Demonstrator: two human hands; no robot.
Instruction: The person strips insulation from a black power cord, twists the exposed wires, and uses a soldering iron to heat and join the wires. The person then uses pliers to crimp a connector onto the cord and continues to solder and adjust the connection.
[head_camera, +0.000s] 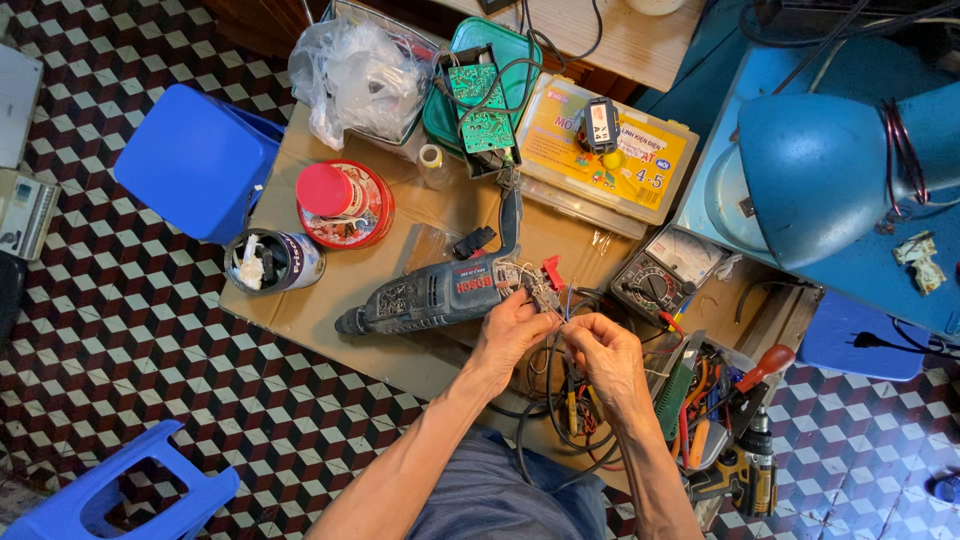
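Both hands' fingers (560, 330) hide the fine wires (568, 300) they pinch.

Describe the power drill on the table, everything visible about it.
The power drill is dark grey-green with a red label and looks worn. It lies on its side on the cardboard-covered table, chuck end pointing left. Its handle end is opened, exposing wires and a red part. The left hand touches that end; the right hand holds wires beside it. A black cord runs upward from it.

- We see the power drill (440, 295): dark grey-green body, red label, lying on its side on the cardboard-covered table, nose pointing left.
- Its handle end is opened up, with the switch parts exposed.
- Thin wires (566, 318) come out of that opened end, pinched at the fingertips.
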